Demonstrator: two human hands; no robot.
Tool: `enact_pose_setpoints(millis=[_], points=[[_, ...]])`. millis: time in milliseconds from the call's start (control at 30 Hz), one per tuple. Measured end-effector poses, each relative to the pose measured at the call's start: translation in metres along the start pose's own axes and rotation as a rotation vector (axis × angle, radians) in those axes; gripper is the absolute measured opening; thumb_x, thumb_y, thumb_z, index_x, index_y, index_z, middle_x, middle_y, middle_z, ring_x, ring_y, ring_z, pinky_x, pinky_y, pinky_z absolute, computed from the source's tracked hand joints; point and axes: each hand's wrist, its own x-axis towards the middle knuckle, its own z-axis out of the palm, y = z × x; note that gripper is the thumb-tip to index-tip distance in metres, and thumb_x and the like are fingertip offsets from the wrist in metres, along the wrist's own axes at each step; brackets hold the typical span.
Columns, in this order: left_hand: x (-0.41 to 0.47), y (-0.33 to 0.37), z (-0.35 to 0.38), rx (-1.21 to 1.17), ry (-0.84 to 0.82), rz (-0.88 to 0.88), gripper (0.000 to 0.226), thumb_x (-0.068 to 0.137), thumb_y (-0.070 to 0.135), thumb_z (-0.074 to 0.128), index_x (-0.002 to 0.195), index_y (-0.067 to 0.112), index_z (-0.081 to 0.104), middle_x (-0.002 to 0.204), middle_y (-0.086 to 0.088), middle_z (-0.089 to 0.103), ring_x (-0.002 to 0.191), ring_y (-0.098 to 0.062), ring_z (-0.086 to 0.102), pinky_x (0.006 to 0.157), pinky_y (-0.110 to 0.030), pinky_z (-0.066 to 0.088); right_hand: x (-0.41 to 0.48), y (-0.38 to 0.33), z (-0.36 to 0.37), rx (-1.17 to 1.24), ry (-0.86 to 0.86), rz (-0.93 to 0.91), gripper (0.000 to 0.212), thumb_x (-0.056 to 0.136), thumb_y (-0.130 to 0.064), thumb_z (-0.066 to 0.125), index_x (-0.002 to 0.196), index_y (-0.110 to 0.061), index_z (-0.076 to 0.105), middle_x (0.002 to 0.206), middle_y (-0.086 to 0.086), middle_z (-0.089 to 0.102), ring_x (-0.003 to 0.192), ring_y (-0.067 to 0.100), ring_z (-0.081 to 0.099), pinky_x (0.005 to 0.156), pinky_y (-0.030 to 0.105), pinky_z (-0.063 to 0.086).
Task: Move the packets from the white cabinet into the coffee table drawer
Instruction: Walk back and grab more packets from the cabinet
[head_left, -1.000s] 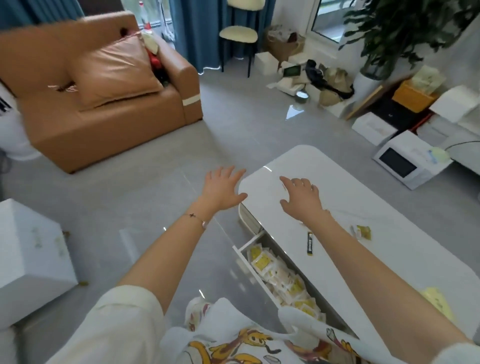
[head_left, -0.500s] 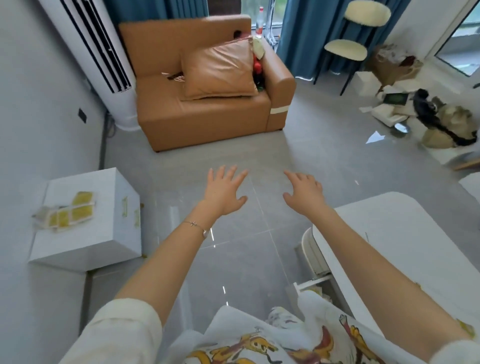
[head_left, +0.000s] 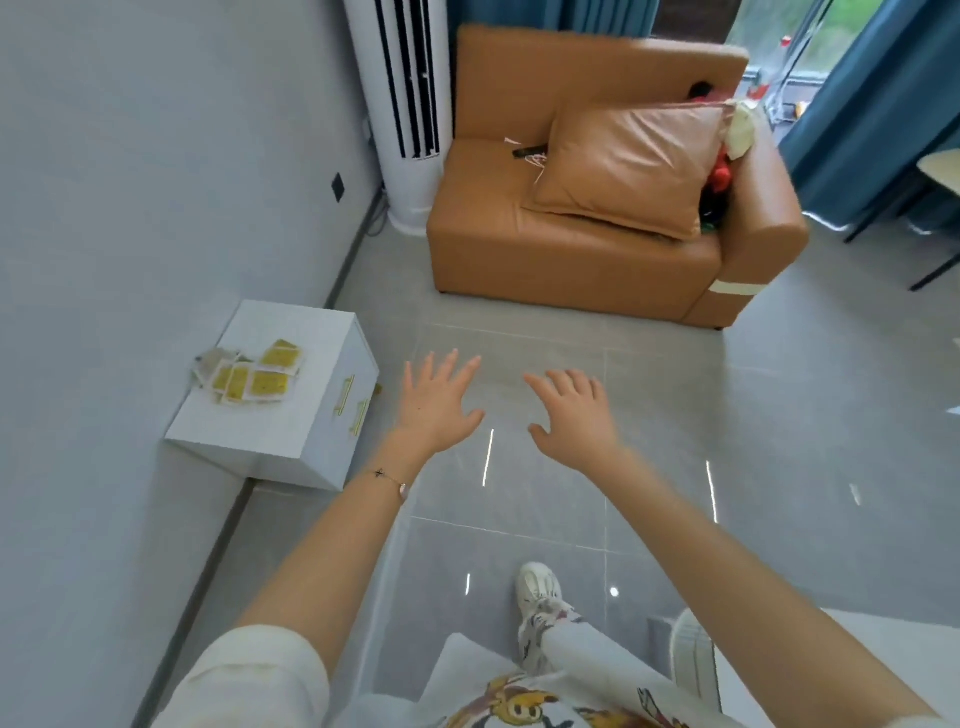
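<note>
Two hands (head_left: 439, 405) (head_left: 574, 415), one cabinet (head_left: 270, 431), one sofa (head_left: 545, 260).

Home living rm: tan sofa (head_left: 597, 244), blue curtains (head_left: 878, 104), standing AC unit (head_left: 410, 104).

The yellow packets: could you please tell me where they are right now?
In the head view, the yellow packets lie clustered on top of the white cabinet at the left, against the wall, left of the left hand.

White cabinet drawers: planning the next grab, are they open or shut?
Shut: the white cabinet shows both handled fronts flush; the packets lie on its top.
</note>
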Motion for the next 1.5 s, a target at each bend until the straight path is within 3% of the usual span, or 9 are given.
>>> enact_pose_setpoints(millis=[233,533,800,1100,1333,1500], points=[[0.034,-0.039,-0.007,-0.084,0.104,-0.302,0.073,0.092,0.058,0.04,0.153,0.034,0.008,0.161,-0.001,0.006,0.147,-0.03,0.003,0.117,-0.051,0.001,0.121,-0.001,-0.025,-0.045,-0.032,-0.246,0.07,0.088,-0.038,0.056,0.15,-0.027,0.024,0.153,0.007,0.028,0.143,0.033,0.016,0.116,0.05,0.012],[0.049,-0.108,-0.005,-0.123,0.167,-0.587,0.077,0.083,0.062,0.025,0.152,0.032,0.013,0.161,0.0,0.011,0.147,-0.029,0.005,0.116,-0.051,0.002,0.229,-0.072,-0.015,-0.063,-0.101,-0.519,0.069,0.09,-0.04,0.052,0.15,-0.027,0.022,0.151,0.005,0.029,0.143,0.031,0.017,0.116,0.049,0.013],[0.108,-0.219,0.025,-0.249,0.147,-0.742,0.091,0.072,0.072,0.007,0.152,0.031,0.015,0.16,-0.002,0.014,0.147,-0.032,0.009,0.116,-0.053,0.004,0.348,-0.148,0.019,-0.129,-0.219,-0.636,0.07,0.092,-0.045,0.05,0.151,-0.029,0.016,0.157,0.007,0.019,0.146,0.031,0.009,0.119,0.049,0.008],[0.148,-0.353,0.015,-0.356,0.177,-0.961,0.093,0.07,0.078,0.011,0.151,0.034,0.017,0.161,0.001,0.013,0.147,-0.029,0.007,0.117,-0.052,0.005,0.484,-0.251,0.03,-0.127,-0.273,-0.705,0.079,0.086,-0.064,0.047,0.151,-0.033,0.014,0.157,0.005,0.023,0.146,0.029,0.012,0.119,0.046,0.007],[0.18,-0.431,0.065,-0.529,0.192,-1.238,0.097,0.067,0.084,0.014,0.151,0.037,0.012,0.161,0.005,0.009,0.148,-0.025,0.006,0.119,-0.049,0.007,0.582,-0.333,0.104,-0.059,-0.399,-0.786,0.086,0.082,-0.072,0.045,0.151,-0.035,0.011,0.157,-0.002,0.022,0.146,0.024,0.013,0.118,0.043,0.011],[0.229,-0.458,0.155,-0.75,0.005,-1.409,0.094,0.073,0.085,0.025,0.151,0.037,0.005,0.162,0.006,0.004,0.148,-0.024,0.004,0.119,-0.048,0.008,0.643,-0.379,0.215,-0.049,-0.586,-0.792,0.087,0.082,-0.073,0.045,0.152,-0.034,0.011,0.157,-0.002,0.022,0.146,0.022,0.014,0.118,0.042,0.015]])
